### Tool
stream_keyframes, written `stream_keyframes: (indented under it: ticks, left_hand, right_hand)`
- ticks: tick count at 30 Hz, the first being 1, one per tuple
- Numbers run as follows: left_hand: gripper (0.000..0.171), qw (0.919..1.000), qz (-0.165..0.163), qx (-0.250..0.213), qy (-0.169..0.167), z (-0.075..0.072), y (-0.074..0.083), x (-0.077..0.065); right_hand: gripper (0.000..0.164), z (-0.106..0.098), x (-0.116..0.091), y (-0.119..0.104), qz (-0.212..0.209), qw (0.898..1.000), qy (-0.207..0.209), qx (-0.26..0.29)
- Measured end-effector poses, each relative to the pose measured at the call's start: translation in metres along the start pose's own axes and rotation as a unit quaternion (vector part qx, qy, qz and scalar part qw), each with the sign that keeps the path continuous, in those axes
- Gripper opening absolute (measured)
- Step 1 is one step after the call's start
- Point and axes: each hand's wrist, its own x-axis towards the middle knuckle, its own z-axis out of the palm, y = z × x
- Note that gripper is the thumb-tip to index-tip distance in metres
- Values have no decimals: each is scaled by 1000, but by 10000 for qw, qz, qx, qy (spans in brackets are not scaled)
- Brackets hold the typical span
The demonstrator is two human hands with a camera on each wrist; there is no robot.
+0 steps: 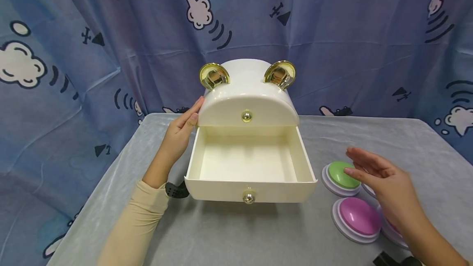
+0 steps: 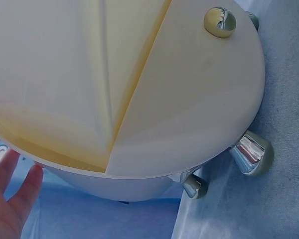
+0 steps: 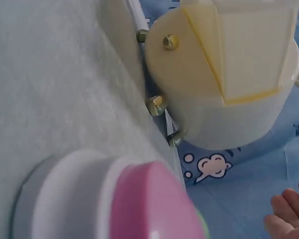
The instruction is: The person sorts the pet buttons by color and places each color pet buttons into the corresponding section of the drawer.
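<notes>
A white, rounded drawer box (image 1: pixel 248 93) with gold trumpet-shaped ears stands mid-table. Its middle drawer (image 1: pixel 250 191) is pulled out toward me and has nothing in it. My left hand (image 1: pixel 179 132) rests against the box's left side, fingers straight and pointing up along it; in the left wrist view its fingertips (image 2: pixel 31 184) are at the curved wall. Over on the right, my right hand (image 1: pixel 384 180) hovers with fingers extended, holding nothing. Beneath and beside it lie round dome buttons on white bases, a green one (image 1: pixel 341 175) and a pink one (image 1: pixel 359 216) showing best.
Parts of further round buttons (image 1: pixel 393 231) show behind the right hand and wrist. A grey cloth (image 1: pixel 236 237) covers the table. Behind the table hangs a blue patterned curtain (image 1: pixel 240 15). Short gold feet (image 2: pixel 251 153) carry the box.
</notes>
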Motion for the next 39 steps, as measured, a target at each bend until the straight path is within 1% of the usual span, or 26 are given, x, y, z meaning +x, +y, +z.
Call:
stream_keyframes:
  ticks: [3, 5, 7, 9, 11, 12, 13, 16, 17, 19, 22, 32, 39]
  left_hand:
    - [44, 10000, -17, -30, -10, 1, -1, 0]
    - [44, 10000, -19, -23, 8, 1, -2, 0]
    - [44, 10000, -3, -36, 19, 0, -2, 0]
    - [44, 10000, 19, -64, 25, 1, -2, 0]
    - [45, 9999, 38, -93, 10, 1, -1, 1]
    - [45, 9999, 50, -114, 3, 1, -1, 1]
    - [45, 9999, 60, -133, -2, 1, -1, 1]
    - [45, 9999, 56, -150, 12, 0, -2, 0]
    - [45, 9999, 51, -150, 19, 0, -3, 0]
    - [45, 9999, 46, -135, 21, 1, -3, 0]
    - [45, 9999, 58, -125, 27, 1, -3, -1]
    - [44, 9999, 84, -89, 69, 1, -2, -1]
    - [44, 9999, 99, -56, 71, 1, -1, -1]
  right_hand:
    - [72, -1, 3, 7, 365, 9987, -36, -348]
    - [73, -1, 5, 10, 522, 9968, -85, -591]
    - [73, -2, 7, 14, 518, 9980, -128, -337]
    - [73, -4, 9, 18, 387, 9990, -135, -177]
    - [73, -6, 10, 22, 212, 9995, -146, -164]
    - [73, -7, 11, 23, 168, 9996, -139, -203]
    - [74, -6, 12, 24, 177, 9991, -132, -367]
    - [80, -5, 15, 26, 342, 9961, -187, -786]
    - [82, -5, 16, 26, 430, 9952, -222, -850]
    - [86, -5, 18, 27, 625, 9939, -309, -854]
    - [88, -5, 20, 29, 725, 9930, -429, -822]
    - [89, -7, 25, 42, 468, 9917, -777, -907]
    - [95, -8, 24, 43, 645, 9867, -1033, -1077]
